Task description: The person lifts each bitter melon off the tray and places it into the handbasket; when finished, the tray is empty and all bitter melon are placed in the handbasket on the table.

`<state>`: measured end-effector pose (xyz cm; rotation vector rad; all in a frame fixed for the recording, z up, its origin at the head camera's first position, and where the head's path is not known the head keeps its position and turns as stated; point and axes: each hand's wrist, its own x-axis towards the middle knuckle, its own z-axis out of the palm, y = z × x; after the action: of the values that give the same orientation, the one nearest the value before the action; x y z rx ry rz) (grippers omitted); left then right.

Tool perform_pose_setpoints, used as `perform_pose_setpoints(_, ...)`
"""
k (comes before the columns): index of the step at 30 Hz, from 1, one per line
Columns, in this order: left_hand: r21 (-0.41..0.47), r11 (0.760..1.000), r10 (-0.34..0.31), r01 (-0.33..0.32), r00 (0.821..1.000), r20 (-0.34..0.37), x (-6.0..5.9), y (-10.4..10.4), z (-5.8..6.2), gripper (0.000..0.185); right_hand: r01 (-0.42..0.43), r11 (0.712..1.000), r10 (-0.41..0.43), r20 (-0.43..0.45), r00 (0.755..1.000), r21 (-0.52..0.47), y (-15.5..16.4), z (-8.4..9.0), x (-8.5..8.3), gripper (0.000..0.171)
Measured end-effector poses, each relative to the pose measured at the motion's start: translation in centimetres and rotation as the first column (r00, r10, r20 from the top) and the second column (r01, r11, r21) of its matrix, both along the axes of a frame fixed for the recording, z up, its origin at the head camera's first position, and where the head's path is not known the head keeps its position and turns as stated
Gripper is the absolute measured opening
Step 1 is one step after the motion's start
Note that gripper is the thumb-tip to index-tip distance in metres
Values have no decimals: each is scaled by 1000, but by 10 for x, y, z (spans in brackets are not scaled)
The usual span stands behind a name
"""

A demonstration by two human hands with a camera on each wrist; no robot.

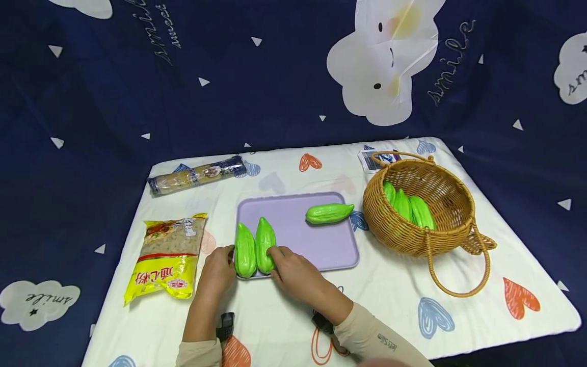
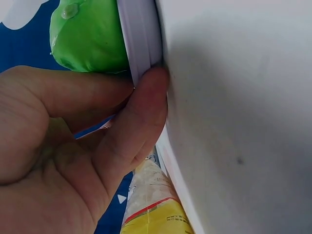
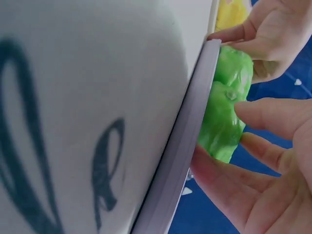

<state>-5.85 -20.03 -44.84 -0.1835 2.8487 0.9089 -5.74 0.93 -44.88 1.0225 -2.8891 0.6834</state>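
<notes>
At the surface's left edge lies your yellow noodle bag [image 1: 167, 259] with red Chinese lettering, open cloth between it and the lavender tray [image 1: 316, 239]. Your left hand [image 1: 219, 272], fingers loosely curled, touches the tray's front-left rim beside the left green gourd [image 1: 244, 251]. Your right hand [image 1: 293, 272] rests relaxed fingers against the second gourd [image 1: 265, 245]; both gourds crowd that corner. A third gourd [image 1: 328, 213] lies at the tray's right rim, near the wicker basket [image 1: 451, 224]. The backdrop reads "smile".
</notes>
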Motion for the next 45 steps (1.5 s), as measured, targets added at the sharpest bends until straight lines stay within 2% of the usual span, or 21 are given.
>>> perform_pose_setpoints(14, 4, 1000, 16, -16, 1000, -3, 3, 4, -1, 38, 54, 998, -52, -42, 998, 43, -11, 3, -8, 38)
perform_pose_setpoints(19, 0, 1000, 19, -19, 1000, -4, 5, 5, -2, 39, 60, 998, -60, 6, 998, 28, -10, 3, -9, 34)
perform_pose_setpoints(26, -10, 1000, 16, -16, 1000, -1, 6, 7, 0, 40, 110, 993, -104, 115, 988, -43, -3, 5, -11, 30)
perform_pose_setpoints(33, -23, 1000, 13, -14, 1000, -8, 6, 6, 0, 40, 141, 986, -129, 120, 984, -91, 16, 16, -12, 33)
perform_pose_setpoints(36, -26, 1000, 8, -9, 1000, -12, 6, 5, 0, 41, 164, 975, -153, 87, 984, -149, 30, 27, -11, 35)
perform_pose_setpoints(40, -26, 1000, 11, -12, 1000, -17, 5, 4, 1, 41, 218, 946, -220, 21, 975, -241, 55, 46, -13, 39)
perform_pose_setpoints(42, -24, 1000, 13, -14, 1000, -18, 4, 4, 2, 40, 262, 925, -278, -18, 961, -275, 71, 56, -15, 40)
perform_pose_setpoints(45, -22, 1000, 16, -17, 1000, -16, 3, 4, 2, 40, 349, 883, -385, -60, 921, -315, 96, 69, -18, 41)
